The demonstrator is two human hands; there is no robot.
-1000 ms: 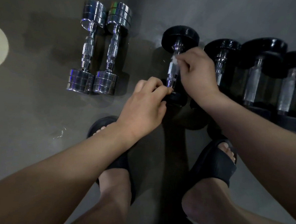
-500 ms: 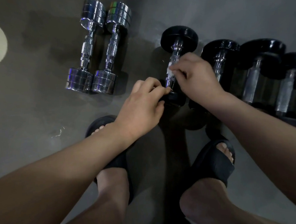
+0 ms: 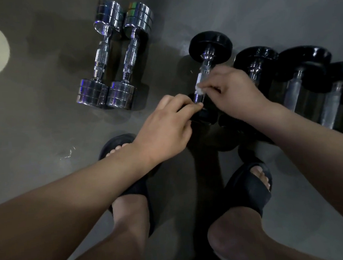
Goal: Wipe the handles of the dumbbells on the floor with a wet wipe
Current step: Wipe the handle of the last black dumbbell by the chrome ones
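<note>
right hand [image 3: 236,91]: clenched, pinching wet wipe [image 3: 199,90] onto handle [image 3: 202,75]
left hand [image 3: 166,128]: curled over near head of black dumbbell [image 3: 210,45], gripping it
wet wipe: small white wad, low on handle
black dumbbell: lying on floor [image 3: 46,127], leftmost of black row

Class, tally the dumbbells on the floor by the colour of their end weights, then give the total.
Chrome dumbbells: 2
Black dumbbells: 4
Total: 6
</note>
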